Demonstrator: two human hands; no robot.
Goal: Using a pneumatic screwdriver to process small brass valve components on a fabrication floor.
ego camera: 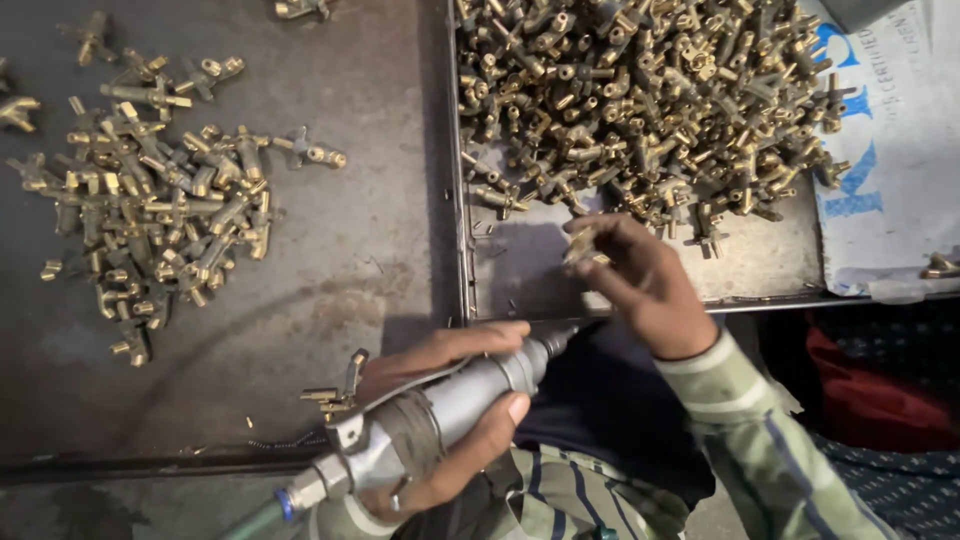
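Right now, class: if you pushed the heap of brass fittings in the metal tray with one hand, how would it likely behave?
The heap of brass fittings would probably feel heavy for its size, being solid-looking metal. It would likely shift in clumps, since the cross-shaped pieces interlock. Pieces at the edge may scatter across the smooth metal tray, though their projecting arms should keep them from rolling far.

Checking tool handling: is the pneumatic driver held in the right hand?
No, the left hand grips the grey pneumatic driver, while the right hand holds a small brass fitting over the metal tray.
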